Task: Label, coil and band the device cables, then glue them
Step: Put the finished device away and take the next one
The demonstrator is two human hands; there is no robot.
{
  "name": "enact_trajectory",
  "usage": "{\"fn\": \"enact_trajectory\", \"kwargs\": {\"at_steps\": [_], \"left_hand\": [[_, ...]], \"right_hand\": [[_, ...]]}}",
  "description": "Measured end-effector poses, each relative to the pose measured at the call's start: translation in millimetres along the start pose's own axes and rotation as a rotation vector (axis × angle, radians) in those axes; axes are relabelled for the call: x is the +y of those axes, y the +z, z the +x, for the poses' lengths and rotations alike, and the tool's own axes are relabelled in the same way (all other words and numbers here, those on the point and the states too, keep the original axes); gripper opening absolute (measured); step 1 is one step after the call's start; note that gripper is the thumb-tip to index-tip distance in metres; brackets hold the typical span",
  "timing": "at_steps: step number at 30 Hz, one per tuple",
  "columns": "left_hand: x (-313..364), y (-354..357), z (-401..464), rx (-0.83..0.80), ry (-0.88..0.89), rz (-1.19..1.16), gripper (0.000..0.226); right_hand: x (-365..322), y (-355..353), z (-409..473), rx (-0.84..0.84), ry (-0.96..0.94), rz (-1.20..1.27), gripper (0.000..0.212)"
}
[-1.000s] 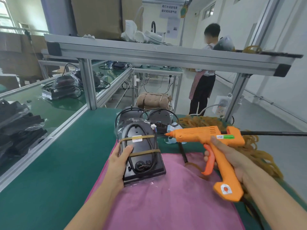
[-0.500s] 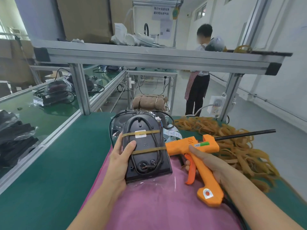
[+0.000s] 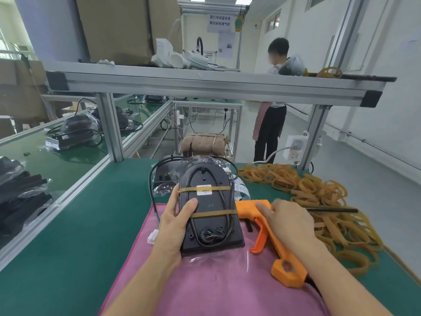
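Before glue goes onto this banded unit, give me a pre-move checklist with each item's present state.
1. Left hand grips the black plastic device: ok.
2. Two tan rubber bands hold the coiled black cable on it: ok.
3. White label under the upper band: ok.
4. Right hand grips the orange glue gun: ok.
5. Nozzle aimed at the cable: cannot tell, hidden behind the device.
6. Pink cloth beneath the work: ok.

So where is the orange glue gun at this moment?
In the head view, the glue gun lies on the pink cloth, right of the black device, under the right hand, near the rubber bands.
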State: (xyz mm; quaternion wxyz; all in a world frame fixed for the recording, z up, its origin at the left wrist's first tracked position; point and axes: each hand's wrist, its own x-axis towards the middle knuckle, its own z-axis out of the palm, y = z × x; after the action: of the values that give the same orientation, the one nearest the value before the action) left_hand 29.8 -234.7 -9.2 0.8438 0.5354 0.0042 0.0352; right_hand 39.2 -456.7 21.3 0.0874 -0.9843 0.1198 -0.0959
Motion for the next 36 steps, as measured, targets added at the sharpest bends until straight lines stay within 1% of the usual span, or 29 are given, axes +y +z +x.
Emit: {"fn": "enact_trajectory", "kwargs": {"at_steps": [1, 2, 3, 4, 5, 6, 7, 8, 10, 12, 15, 18, 22, 24, 26, 28, 30, 33, 34, 36], "left_hand": [[1, 1, -2, -0.012, 0.008, -0.002, 0.075], [1, 2, -3, -0.023, 0.015, -0.007, 0.073], [2, 2, -5, -0.033, 0.020, -0.012, 0.071], [4, 3, -7, -0.042, 0.024, -0.016, 0.070], [5, 3, -8, -0.047, 0.029, -0.016, 0.069], [8, 2, -8, -0.046, 0.034, -0.010, 0.068], [10, 0, -9, -0.039, 0.041, -0.002, 0.068], [13, -2, -9, -0.025, 0.050, 0.005, 0.068], [21, -9, -9, 0.023, 0.076, 0.019, 0.068], [29, -17, -8, 0.097, 0.098, 0.013, 0.065], [44, -32, -10, 0.201, 0.109, -0.006, 0.060], [58, -53, -8, 0.302, 0.147, 0.013, 0.055], [93, -88, -8, 0.357, 0.241, 0.092, 0.062], [116, -106, -11, 0.435, 0.304, 0.172, 0.064], [140, -128, -18, 0.526, 0.363, 0.201, 0.068], [161, -151, -27, 0.605, 0.416, 0.190, 0.068], [178, -177, -37, 0.678, 0.451, 0.158, 0.064], [202, -213, -54, 0.811, 0.465, 0.154, 0.059], [209, -223, -59, 0.839, 0.474, 0.145, 0.052], [221, -241, -66, 0.880, 0.505, 0.129, 0.029]], "right_hand": [[-6, -1, -2, -0.016, -0.032, 0.260, 0.063], [-16, -5, -8, -0.123, -0.057, 0.600, 0.069], [-28, -9, -16, -0.271, -0.076, 0.905, 0.078], [-38, -9, -22, -0.380, -0.126, 1.112, 0.083], [-47, -4, -26, -0.437, -0.203, 1.217, 0.084], [-53, 2, -29, -0.445, -0.287, 1.249, 0.076], [-59, 7, -33, -0.412, -0.348, 1.262, 0.067], [-64, 9, -36, -0.382, -0.360, 1.286, 0.065], [-72, 15, -39, -0.405, -0.350, 1.327, 0.073], [-83, 18, -40, -0.439, -0.371, 1.306, 0.079], [-111, 21, -38, -0.422, -0.372, 1.283, 0.062], [-147, 22, -32, -0.431, -0.357, 1.259, 0.053], [-206, 17, -28, -0.563, -0.411, 1.257, 0.034], [-238, 15, -29, -0.627, -0.467, 1.257, 0.027], [-273, 12, -33, -0.670, -0.526, 1.259, 0.025], [-309, 6, -41, -0.703, -0.601, 1.230, 0.029], [-345, -1, -53, -0.732, -0.683, 1.187, 0.041], [-395, -10, -76, -0.709, -0.816, 1.104, 0.050], [-409, -11, -83, -0.704, -0.851, 1.080, 0.051], [-436, -11, -96, -0.708, -0.897, 1.039, 0.053]]}}
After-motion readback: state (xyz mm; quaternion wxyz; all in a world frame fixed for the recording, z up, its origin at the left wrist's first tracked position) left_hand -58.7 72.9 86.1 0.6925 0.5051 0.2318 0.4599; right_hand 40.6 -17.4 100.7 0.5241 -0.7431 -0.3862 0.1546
